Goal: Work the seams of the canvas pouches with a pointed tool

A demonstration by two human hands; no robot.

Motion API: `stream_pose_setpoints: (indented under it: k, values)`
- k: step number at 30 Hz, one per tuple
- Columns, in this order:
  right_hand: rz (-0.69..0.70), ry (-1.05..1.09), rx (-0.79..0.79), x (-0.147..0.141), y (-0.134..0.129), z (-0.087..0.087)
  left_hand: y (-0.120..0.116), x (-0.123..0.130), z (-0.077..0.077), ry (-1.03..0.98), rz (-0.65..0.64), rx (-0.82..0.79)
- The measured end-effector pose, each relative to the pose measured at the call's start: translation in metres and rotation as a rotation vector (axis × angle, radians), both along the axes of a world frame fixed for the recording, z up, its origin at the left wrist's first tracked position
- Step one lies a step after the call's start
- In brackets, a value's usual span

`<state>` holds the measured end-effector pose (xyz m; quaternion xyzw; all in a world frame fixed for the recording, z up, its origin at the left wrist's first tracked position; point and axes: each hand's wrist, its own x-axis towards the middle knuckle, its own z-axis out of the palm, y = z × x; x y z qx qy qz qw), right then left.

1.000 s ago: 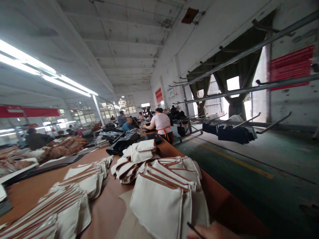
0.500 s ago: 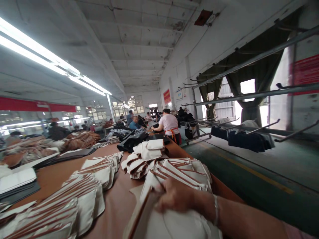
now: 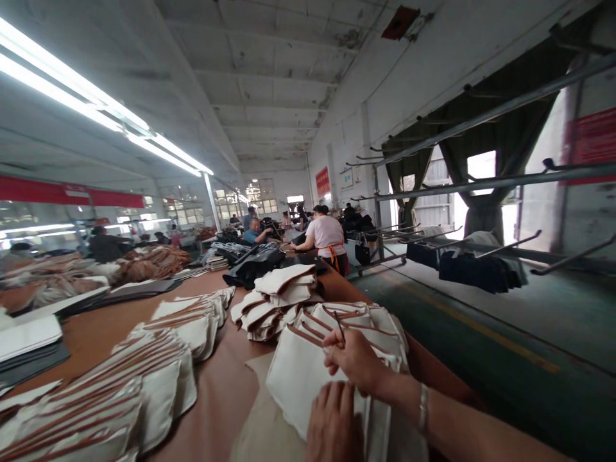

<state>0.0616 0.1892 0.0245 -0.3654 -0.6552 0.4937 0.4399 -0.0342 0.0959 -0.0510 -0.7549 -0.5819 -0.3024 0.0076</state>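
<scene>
My right hand (image 3: 359, 359), with a bracelet at its wrist, is closed around a thin dark stick-like tool (image 3: 340, 328); its exact kind cannot be made out. Just below, my left hand (image 3: 335, 417) lies with fingers stretched flat over a white fabric piece (image 3: 301, 372). That piece rests at the front of a fanned stack of white pieces with brown edging (image 3: 380, 321). Part of the stack is hidden behind my right hand and forearm. A beige sheet (image 3: 257, 410) lies beneath, on the brown table (image 3: 214, 385).
To the left spread rows of similar brown-edged pieces (image 3: 163, 378). Beyond the stack sit a folded white pile (image 3: 283, 285) and black material (image 3: 255, 263). A person in a light top (image 3: 327, 234) works farther along the table. Metal racks (image 3: 462, 186) stand at right.
My right hand has moved up and away from a brown-edged piece held upright at the front; that piece no longer stands there. My left hand has come into view on the white fabric.
</scene>
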Motion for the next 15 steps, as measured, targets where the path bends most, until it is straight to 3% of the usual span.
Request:
stream_pose_setpoints:
  k: [2, 5, 9, 15]
  values:
    - [-0.064, 0.019, 0.054, 0.018, -0.008, -0.014, 0.037, -0.001, -0.007, 0.063, 0.014, 0.019]
    - [-0.162, 0.052, 0.101, 0.046, -0.002, -0.024, 0.069, 0.002, -0.013, 0.169, -0.008, 0.028]
    - [-0.194, 0.078, 0.114, 0.066, 0.012, -0.035, 0.083, 0.007, -0.008, 0.276, -0.046, 0.035]
    - [-0.219, 0.110, 0.068, 0.067, 0.011, -0.040, 0.090, 0.011, 0.012, 0.416, -0.152, 0.056]
